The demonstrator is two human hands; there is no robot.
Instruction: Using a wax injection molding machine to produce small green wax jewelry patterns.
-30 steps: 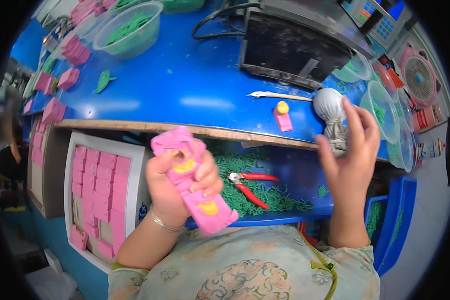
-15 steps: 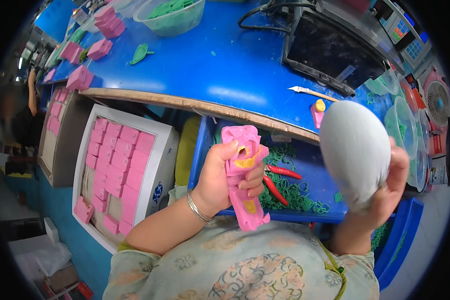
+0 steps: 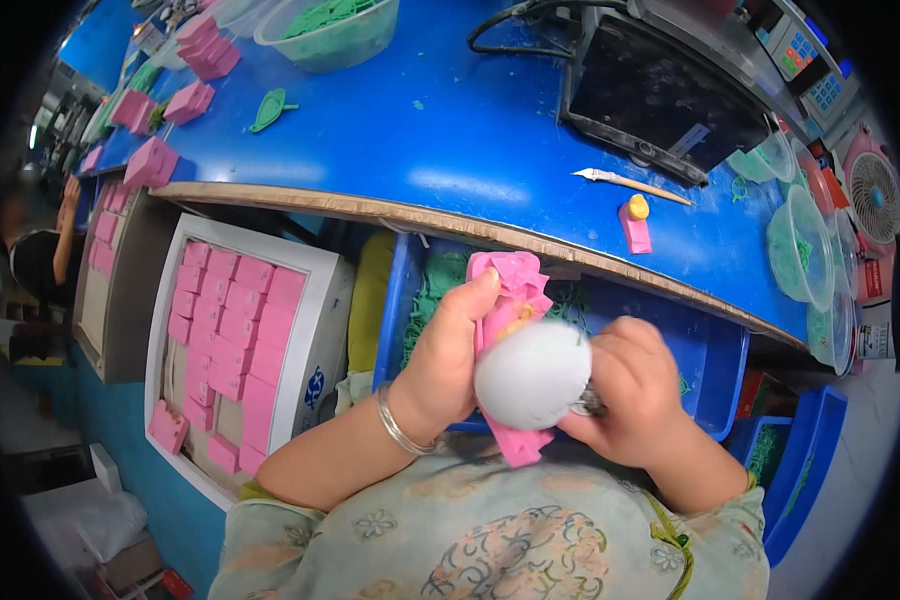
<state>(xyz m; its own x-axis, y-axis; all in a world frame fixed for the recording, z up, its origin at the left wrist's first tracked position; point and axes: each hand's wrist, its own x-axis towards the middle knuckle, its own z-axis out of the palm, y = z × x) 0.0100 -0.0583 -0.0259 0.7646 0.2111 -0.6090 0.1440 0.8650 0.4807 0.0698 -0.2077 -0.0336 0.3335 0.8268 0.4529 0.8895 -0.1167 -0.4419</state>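
Note:
My left hand [image 3: 448, 345] is closed around a soft pink rubber mould [image 3: 508, 285], its thumb pressing near the top. The mould is spread open in ragged flaps, with a yellowish patch along its middle. My right hand [image 3: 630, 392] grips a white, rounded cloth pouch [image 3: 533, 375] by its gathered neck. The pouch lies against the mould or just in front of it, covering its middle; I cannot tell whether they touch. Below both hands is a blue drawer [image 3: 712, 385] with green wax pieces [image 3: 438, 290] in it.
Pink blocks [image 3: 238, 325] fill a white box [image 3: 305, 340] at the left. On the blue table [image 3: 390, 130] stand more pink blocks [image 3: 150, 162], a bowl of green pieces [image 3: 335, 35], a brush [image 3: 630, 185], a small yellow-topped pink piece [image 3: 636, 225] and a dark machine [image 3: 660, 100]. Another person [image 3: 45, 240] is at far left.
My right hand has brought the pouch left and down, from beside the mould to over it. My left hand has shifted slightly right with the mould. Red-handled pliers in the drawer are now hidden.

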